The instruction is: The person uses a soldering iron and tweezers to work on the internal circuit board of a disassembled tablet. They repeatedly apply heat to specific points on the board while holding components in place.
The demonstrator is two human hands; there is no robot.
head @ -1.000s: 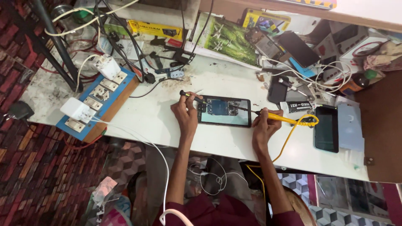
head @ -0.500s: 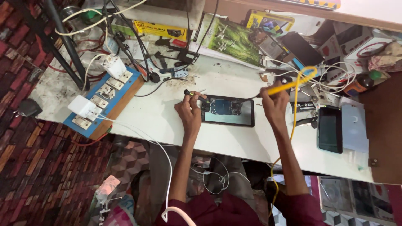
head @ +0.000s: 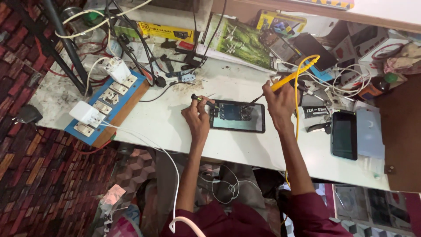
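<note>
Both forearms reach up over the white desk. The left hand pinches thin tweezers at the opened phone (lying flat, mid-desk); the right hand is closed around a yellow soldering iron, tip angled down to the phone. A yellow oblong box lies along the back edge. Bare desk lies left of the phone.

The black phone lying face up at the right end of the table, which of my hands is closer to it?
Right. Your right hand holds the yellow soldering iron just left of that black phone; your left hand is farther left, beyond the opened phone.
</note>
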